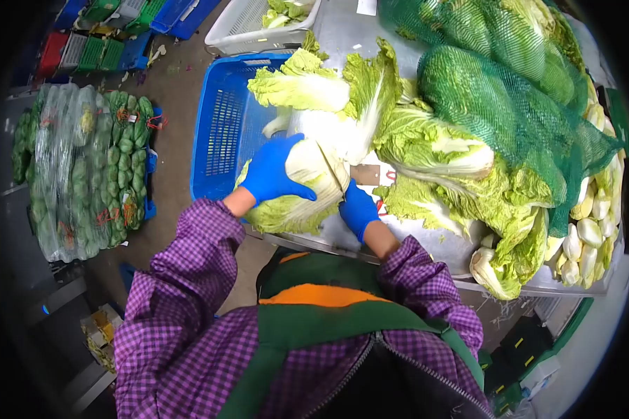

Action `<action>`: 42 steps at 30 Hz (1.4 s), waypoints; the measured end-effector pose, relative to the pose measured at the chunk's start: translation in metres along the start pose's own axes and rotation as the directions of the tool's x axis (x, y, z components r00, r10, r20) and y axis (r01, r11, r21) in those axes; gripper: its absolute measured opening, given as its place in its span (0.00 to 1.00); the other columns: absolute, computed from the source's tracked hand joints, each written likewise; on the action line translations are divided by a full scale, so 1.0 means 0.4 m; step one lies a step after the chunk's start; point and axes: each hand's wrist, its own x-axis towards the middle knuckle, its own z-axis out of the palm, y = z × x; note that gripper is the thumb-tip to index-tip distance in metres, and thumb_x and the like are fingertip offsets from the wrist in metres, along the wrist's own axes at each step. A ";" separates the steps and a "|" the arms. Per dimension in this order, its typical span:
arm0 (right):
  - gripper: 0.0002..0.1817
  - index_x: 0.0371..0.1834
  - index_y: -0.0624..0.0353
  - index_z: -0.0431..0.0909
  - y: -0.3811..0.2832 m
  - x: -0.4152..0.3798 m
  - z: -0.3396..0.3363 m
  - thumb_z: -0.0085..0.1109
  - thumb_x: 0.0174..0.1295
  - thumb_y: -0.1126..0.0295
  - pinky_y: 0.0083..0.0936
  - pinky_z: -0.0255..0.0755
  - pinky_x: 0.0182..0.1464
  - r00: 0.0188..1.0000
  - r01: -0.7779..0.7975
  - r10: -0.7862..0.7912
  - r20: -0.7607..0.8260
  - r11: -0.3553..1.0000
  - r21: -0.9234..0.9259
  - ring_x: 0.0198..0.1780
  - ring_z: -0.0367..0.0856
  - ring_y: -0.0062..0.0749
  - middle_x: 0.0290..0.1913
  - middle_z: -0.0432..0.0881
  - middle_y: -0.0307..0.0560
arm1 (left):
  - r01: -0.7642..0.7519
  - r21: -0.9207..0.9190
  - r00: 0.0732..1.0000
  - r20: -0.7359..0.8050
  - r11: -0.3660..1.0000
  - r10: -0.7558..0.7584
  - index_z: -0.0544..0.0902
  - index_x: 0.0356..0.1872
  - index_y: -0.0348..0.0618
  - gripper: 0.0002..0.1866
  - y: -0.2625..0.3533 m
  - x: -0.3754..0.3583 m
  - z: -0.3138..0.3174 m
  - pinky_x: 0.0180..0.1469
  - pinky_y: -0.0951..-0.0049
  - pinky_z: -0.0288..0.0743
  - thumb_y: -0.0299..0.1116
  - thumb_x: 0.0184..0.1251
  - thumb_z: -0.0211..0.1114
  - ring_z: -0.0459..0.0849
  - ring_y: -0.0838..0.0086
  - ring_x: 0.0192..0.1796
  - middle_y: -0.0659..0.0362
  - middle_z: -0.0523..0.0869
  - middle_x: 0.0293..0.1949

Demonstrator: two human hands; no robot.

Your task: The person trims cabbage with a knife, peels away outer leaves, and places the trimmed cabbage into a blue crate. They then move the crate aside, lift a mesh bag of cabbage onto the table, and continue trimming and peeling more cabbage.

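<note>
A napa cabbage (307,170) lies at the table's near edge, its white ribs facing up. My left hand (278,170), in a blue glove, is wrapped round its left side, thumb across the leaves. At its right side my right hand (358,211), gloved too, is closed on what looks like a knife (330,167). Only a thin dark blade line shows against the cabbage; the handle is hidden in the fist. Just beyond, loose outer leaves (307,91) are heaped over the blue basket's edge and the table. More cabbage leaves (433,150) spread to the right.
A blue basket (220,133) stands left of the cabbage, with a white crate (262,38) behind it. Green mesh sacks (482,105) of cabbages fill the right of the metal table (339,35). Bagged green vegetables (84,171) are stacked on the left.
</note>
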 end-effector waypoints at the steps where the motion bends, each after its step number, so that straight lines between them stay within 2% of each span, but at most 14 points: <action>1: 0.15 0.47 0.63 0.64 0.000 -0.024 0.002 0.51 0.57 0.71 0.49 0.72 0.42 0.999 -0.017 0.015 0.043 0.999 0.042 0.39 0.78 0.64 0.37 0.79 0.68 | -0.007 -0.081 0.998 0.056 0.997 0.011 0.65 0.64 0.43 0.57 -0.005 -0.021 -0.002 0.63 0.57 0.62 0.58 0.28 0.79 0.69 0.52 0.60 0.46 0.71 0.58; 3: 0.24 0.57 0.61 0.64 0.016 -0.016 0.006 0.54 0.55 0.72 0.42 0.75 0.34 0.996 0.080 -0.077 -0.037 0.995 0.066 0.32 0.81 0.52 0.35 0.81 0.61 | -0.013 -0.173 0.997 0.066 0.985 0.025 0.64 0.65 0.43 0.55 -0.027 -0.035 -0.021 0.64 0.58 0.61 0.52 0.30 0.81 0.68 0.54 0.62 0.46 0.70 0.58; 5: 0.35 0.69 0.54 0.57 -0.034 -0.028 -0.052 0.54 0.54 0.76 0.29 0.74 0.23 0.978 -0.050 -0.091 0.189 0.774 0.631 0.24 0.79 0.32 0.32 0.80 0.51 | -0.039 -0.264 0.999 0.005 0.964 0.041 0.63 0.65 0.42 0.54 -0.039 -0.071 -0.025 0.65 0.59 0.61 0.47 0.31 0.82 0.67 0.55 0.63 0.47 0.70 0.59; 7: 0.41 0.73 0.47 0.52 -0.063 -0.018 -0.091 0.54 0.52 0.78 0.19 0.69 0.17 0.964 -0.050 -0.158 0.215 0.685 0.727 0.21 0.73 0.20 0.32 0.79 0.45 | 0.001 -0.275 1.000 -0.007 0.961 -0.003 0.61 0.67 0.42 0.56 -0.018 -0.103 -0.041 0.66 0.61 0.59 0.42 0.30 0.83 0.66 0.59 0.65 0.50 0.68 0.62; 11: 0.38 0.70 0.51 0.59 -0.238 -0.045 -0.312 0.55 0.50 0.77 0.27 0.75 0.27 0.938 0.219 -0.291 0.186 0.917 0.333 0.24 0.78 0.29 0.37 0.81 0.55 | -0.086 -0.462 0.962 -0.270 0.883 -0.048 0.61 0.66 0.41 0.54 0.008 -0.173 -0.059 0.67 0.61 0.57 0.48 0.36 0.80 0.64 0.58 0.65 0.50 0.66 0.63; 15: 0.36 0.68 0.48 0.60 -0.351 -0.058 -0.388 0.53 0.51 0.73 0.39 0.73 0.42 0.884 0.462 -0.437 0.166 0.872 -0.161 0.38 0.79 0.57 0.40 0.79 0.64 | -0.180 -0.691 0.899 -0.405 0.701 -0.168 0.58 0.68 0.40 0.49 0.019 -0.190 -0.003 0.69 0.62 0.53 0.53 0.49 0.72 0.63 0.59 0.65 0.50 0.64 0.63; 19: 0.36 0.68 0.47 0.61 -0.407 -0.042 -0.408 0.53 0.50 0.73 0.38 0.73 0.41 0.884 0.428 -0.363 0.294 0.882 -0.199 0.37 0.80 0.55 0.39 0.79 0.64 | -0.318 -0.578 0.796 -0.593 0.752 -0.120 0.55 0.69 0.39 0.44 0.015 -0.191 0.062 0.68 0.63 0.55 0.43 0.55 0.68 0.64 0.62 0.65 0.51 0.64 0.62; 22: 0.34 0.67 0.48 0.64 -0.469 -0.042 -0.412 0.55 0.51 0.73 0.35 0.73 0.39 0.898 0.338 -0.256 0.357 0.922 -0.189 0.34 0.80 0.53 0.35 0.79 0.65 | -0.305 -0.926 0.873 -0.365 0.222 -0.323 0.56 0.67 0.39 0.38 0.042 -0.187 0.018 0.67 0.67 0.58 0.27 0.54 0.63 0.64 0.67 0.64 0.53 0.64 0.62; 25: 0.33 0.66 0.50 0.64 -0.474 0.003 -0.412 0.56 0.53 0.73 0.34 0.73 0.38 0.860 0.374 -0.242 0.449 0.898 -0.233 0.30 0.81 0.43 0.30 0.78 0.63 | -0.315 -0.887 0.828 -0.431 0.338 -0.359 0.56 0.67 0.39 0.38 0.039 -0.179 0.036 0.66 0.66 0.59 0.27 0.54 0.64 0.64 0.67 0.64 0.52 0.65 0.61; 26: 0.36 0.69 0.52 0.61 -0.486 0.031 -0.424 0.57 0.52 0.75 0.19 0.70 0.26 0.803 0.378 -0.259 0.537 0.917 -0.124 0.21 0.73 0.18 0.24 0.77 0.43 | -0.322 -0.885 0.821 -0.437 0.335 -0.367 0.56 0.67 0.39 0.38 0.040 -0.178 0.041 0.66 0.66 0.59 0.27 0.54 0.64 0.64 0.67 0.64 0.52 0.65 0.61; 31: 0.28 0.63 0.55 0.69 -0.490 0.257 -0.378 0.56 0.54 0.75 0.21 0.71 0.16 0.800 0.286 -0.151 0.581 0.947 -0.148 0.19 0.76 0.24 0.30 0.81 0.46 | -0.220 -0.960 0.795 -0.279 0.174 -0.538 0.55 0.67 0.38 0.42 0.091 -0.233 0.005 0.66 0.65 0.60 0.27 0.52 0.70 0.65 0.65 0.63 0.50 0.65 0.60; 36: 0.31 0.52 0.62 0.74 -0.464 0.389 -0.195 0.66 0.46 0.56 0.36 0.76 0.44 0.788 0.615 -0.424 0.446 0.511 -0.601 0.40 0.81 0.52 0.40 0.82 0.59 | -0.119 -0.637 0.808 -0.508 0.761 -0.299 0.59 0.67 0.38 0.37 0.121 -0.252 0.058 0.68 0.66 0.55 0.29 0.56 0.67 0.61 0.67 0.66 0.53 0.64 0.62; 41: 0.30 0.42 0.62 0.75 -0.612 0.178 -0.355 0.69 0.48 0.47 0.31 0.76 0.35 0.859 0.178 0.094 0.503 0.868 -0.464 0.31 0.80 0.34 0.30 0.80 0.48 | -0.314 -0.925 0.781 -0.381 0.215 -0.495 0.62 0.64 0.38 0.35 0.090 -0.235 0.037 0.65 0.68 0.60 0.30 0.55 0.69 0.66 0.68 0.63 0.53 0.68 0.59; 42: 0.34 0.42 0.63 0.76 -0.588 0.130 -0.358 0.70 0.44 0.43 0.28 0.74 0.31 0.872 0.228 -0.035 0.489 0.912 -0.341 0.27 0.76 0.29 0.27 0.78 0.46 | -0.323 -0.923 0.777 -0.385 0.210 -0.498 0.62 0.64 0.38 0.35 0.090 -0.232 0.038 0.65 0.68 0.60 0.30 0.55 0.69 0.66 0.68 0.63 0.53 0.68 0.59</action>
